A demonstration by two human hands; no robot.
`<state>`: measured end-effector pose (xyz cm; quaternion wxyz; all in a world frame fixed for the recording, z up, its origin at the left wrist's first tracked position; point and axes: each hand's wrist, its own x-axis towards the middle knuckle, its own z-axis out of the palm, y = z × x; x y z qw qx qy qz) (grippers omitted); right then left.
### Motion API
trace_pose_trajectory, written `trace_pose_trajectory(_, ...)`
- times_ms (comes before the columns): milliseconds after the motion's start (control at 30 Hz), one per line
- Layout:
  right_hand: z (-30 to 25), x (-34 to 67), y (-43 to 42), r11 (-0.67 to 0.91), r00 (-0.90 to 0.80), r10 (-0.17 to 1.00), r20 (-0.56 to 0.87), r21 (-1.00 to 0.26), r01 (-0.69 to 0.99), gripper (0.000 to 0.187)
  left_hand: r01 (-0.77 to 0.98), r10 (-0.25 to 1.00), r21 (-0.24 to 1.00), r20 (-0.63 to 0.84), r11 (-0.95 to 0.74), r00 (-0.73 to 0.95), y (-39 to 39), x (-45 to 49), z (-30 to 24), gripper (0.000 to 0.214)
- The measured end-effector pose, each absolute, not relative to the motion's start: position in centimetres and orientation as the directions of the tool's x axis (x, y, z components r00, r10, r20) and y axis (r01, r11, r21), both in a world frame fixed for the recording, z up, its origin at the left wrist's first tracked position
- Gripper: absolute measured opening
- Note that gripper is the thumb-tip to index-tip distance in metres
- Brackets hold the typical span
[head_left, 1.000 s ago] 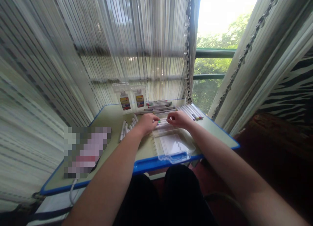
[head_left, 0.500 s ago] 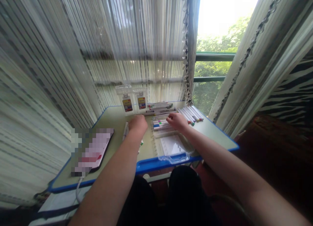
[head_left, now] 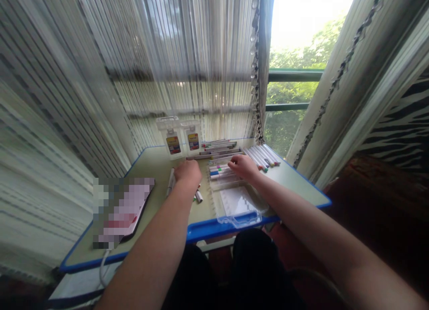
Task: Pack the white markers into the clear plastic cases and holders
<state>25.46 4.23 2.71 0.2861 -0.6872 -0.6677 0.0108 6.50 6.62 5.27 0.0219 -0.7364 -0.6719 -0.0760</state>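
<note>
- Around mid tabletop [head_left: 157, 167], left of the clear case [head_left: 239, 207] at the front edge, left hand [head_left: 188, 172] is curled over loose markers [head_left: 198, 196]; can't tell if its grip has one.
- Right hand [head_left: 244, 166] touches the marker row [head_left: 219, 170] at the case's far end; can't tell that grip either.

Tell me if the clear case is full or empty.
Partly filled: case holds markers at its far end, by the right hand; near half bare.
</note>
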Motion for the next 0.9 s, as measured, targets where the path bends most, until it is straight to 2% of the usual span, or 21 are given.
trace_pose_trajectory(133,2.7,25.7,4.3,0.075,0.112,0.928,0.355,-0.472,0.879,0.025,0.982,0.983,0.126,0.136,-0.144,0.127,6.6,6.6,5.2,0.031)
trace_pose_trajectory(267,2.6,26.0,4.5,0.086,0.132,0.926,0.355,-0.537,0.839,0.025,0.955,0.960,0.216,0.232,-0.205,0.154,7.0,6.5,5.0,0.030)
trace_pose_trajectory(400,2.2,26.4,4.7,0.091,0.132,0.918,0.373,-0.524,0.847,0.024,0.835,0.904,0.428,0.390,-0.347,0.175,7.5,6.7,4.9,0.029)
trace_pose_trajectory(533,2.1,27.0,4.7,0.175,0.109,0.862,0.495,-0.492,0.853,0.023,0.585,0.865,0.639,0.412,-0.499,0.288,7.8,7.5,4.9,0.032)
trace_pose_trajectory(667,2.3,27.4,4.4,0.411,-0.004,0.748,0.663,-0.459,0.788,0.041,0.495,0.817,0.656,0.387,-0.570,0.428,7.5,8.0,4.7,0.033)
trace_pose_trajectory(800,2.3,27.4,4.3,0.501,-0.100,0.761,0.641,-0.483,0.718,0.023,0.499,0.814,0.656,0.349,-0.566,0.465,7.2,8.0,4.6,0.032)
trace_pose_trajectory(900,2.3,27.5,4.3,0.491,-0.065,0.778,0.625,-0.541,0.682,0.026,0.490,0.819,0.674,0.334,-0.553,0.466,7.1,8.0,4.7,0.031)
